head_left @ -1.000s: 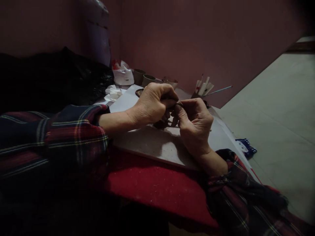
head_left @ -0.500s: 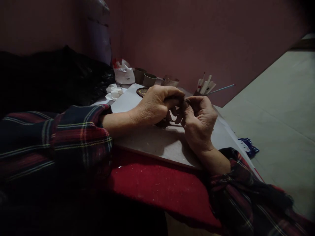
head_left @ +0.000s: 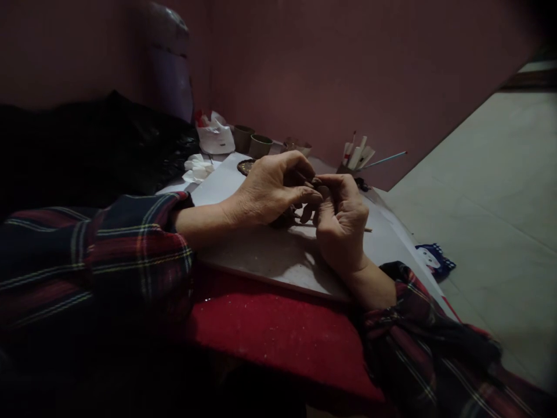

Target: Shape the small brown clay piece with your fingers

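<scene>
My left hand (head_left: 272, 188) and my right hand (head_left: 343, 217) meet fingertip to fingertip above a pale board (head_left: 270, 255). Both are closed in a pinch around something small and dark, too shadowed to make out. Below my left fingers, a dark brown lump (head_left: 285, 219) rests on the board, partly hidden by that hand. A thin stick (head_left: 368, 230) pokes out to the right of my right hand. Behind my left wrist lies a round dark dish (head_left: 246, 167), partly covered by the hand.
Two cups (head_left: 261, 145), a white bag (head_left: 215, 138) and crumpled tissue (head_left: 198, 168) stand at the back left. A holder of sticks and brushes (head_left: 357, 155) is at the back right. Red cloth (head_left: 278, 331) hangs in front; black plastic (head_left: 143, 139) lies left.
The whole view has shifted slightly. My left thumb has extended toward my right fingertips, and the fingers have changed their pinch. The stick's end now shows beside my right hand.
</scene>
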A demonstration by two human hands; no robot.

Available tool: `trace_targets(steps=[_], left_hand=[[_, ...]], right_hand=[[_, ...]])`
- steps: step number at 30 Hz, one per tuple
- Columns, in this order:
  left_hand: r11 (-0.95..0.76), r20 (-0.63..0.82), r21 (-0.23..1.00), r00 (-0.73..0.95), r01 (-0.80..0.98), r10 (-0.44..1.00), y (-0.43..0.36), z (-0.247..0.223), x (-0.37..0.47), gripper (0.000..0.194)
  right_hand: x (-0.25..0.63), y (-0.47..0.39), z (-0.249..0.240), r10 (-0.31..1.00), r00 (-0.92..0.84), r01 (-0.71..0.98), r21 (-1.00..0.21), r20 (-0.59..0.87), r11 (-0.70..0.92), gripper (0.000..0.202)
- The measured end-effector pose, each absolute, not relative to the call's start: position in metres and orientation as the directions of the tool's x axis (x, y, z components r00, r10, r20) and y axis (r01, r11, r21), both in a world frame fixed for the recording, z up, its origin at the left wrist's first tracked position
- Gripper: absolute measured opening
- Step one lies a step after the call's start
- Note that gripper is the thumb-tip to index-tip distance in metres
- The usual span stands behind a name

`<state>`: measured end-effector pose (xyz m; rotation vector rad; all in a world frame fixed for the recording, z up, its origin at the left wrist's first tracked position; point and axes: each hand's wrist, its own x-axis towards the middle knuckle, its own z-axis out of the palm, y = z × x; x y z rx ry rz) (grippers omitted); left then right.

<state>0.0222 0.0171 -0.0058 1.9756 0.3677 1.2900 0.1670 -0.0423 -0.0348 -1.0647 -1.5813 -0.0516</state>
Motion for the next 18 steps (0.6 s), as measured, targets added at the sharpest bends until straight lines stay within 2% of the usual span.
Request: trace_targets(steps=[4, 7, 14, 18], left_hand=[[-0.773, 0.745, 0.623, 0.393, -0.119, 0.539, 0.0225, -0.0088, 0.0247, 0.017], [-0.816, 0.781, 0.571, 0.366, -0.090, 0.506, 0.0258, -0.0115, 0.0263, 0.017], [-0.844, 0.800, 0.535, 0.339, -0.028, 0.496, 0.0231, -0.0116, 0.0268, 0.013], [-0.860, 0.813, 0.511, 0.334, -0.013, 0.478, 0.0213, -0.0103, 0.0255, 0.013]], right_hand=[[0.1670, -0.0455, -0.0346, 0.546, -0.036, 0.692, -0.373, 0.837, 0.618, 0.023], [0.1664, -0.0471, -0.0337, 0.518, -0.083, 0.714, -0.311, 0.851, 0.627, 0.025], [0.1656, -0.0492, -0.0347, 0.525, -0.110, 0.712, -0.301, 0.844, 0.634, 0.025], [0.1670, -0.0475, -0.0382, 0.543, -0.099, 0.669, -0.348, 0.834, 0.657, 0.026]])
